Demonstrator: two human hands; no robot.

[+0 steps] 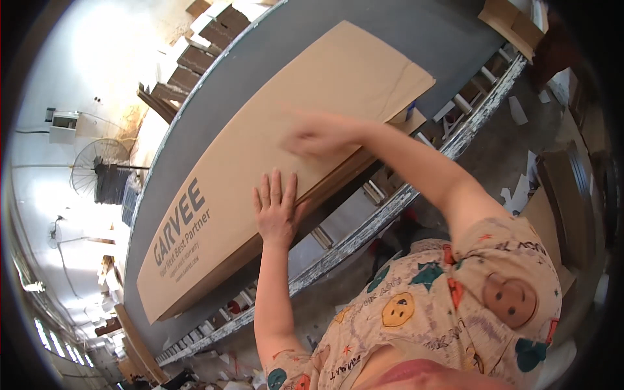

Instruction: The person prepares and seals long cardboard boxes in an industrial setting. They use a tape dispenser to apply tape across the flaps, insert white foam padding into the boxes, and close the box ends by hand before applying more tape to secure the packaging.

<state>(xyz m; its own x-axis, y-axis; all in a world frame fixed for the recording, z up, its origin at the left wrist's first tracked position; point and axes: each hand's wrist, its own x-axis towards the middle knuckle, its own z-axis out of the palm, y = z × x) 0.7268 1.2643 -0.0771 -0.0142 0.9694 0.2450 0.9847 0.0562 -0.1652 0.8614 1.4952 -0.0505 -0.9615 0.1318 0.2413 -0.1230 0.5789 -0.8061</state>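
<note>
A long brown cardboard box (pixel 344 75) with dark print lies slantwise across a dark grey belt (pixel 214 123). My left hand (pixel 276 208) rests flat on the box top near its close edge, fingers spread. Over the middle of the box is my right hand (pixel 318 134), smeared by motion. Its fingers cannot be made out, nor whether it touches the cardboard. Beside the box's near right edge a small blue item (pixel 409 112) shows in part, next to a piece of cardboard.
Metal rollers (pixel 463 104) line the belt's near side, along a worn, paint-chipped rail (pixel 390 211). Stacked cartons (pixel 198 58) stand beyond the far edge, and a standing fan (pixel 101 166) is at the left. Cardboard and paper scraps (pixel 518 192) litter the floor at right.
</note>
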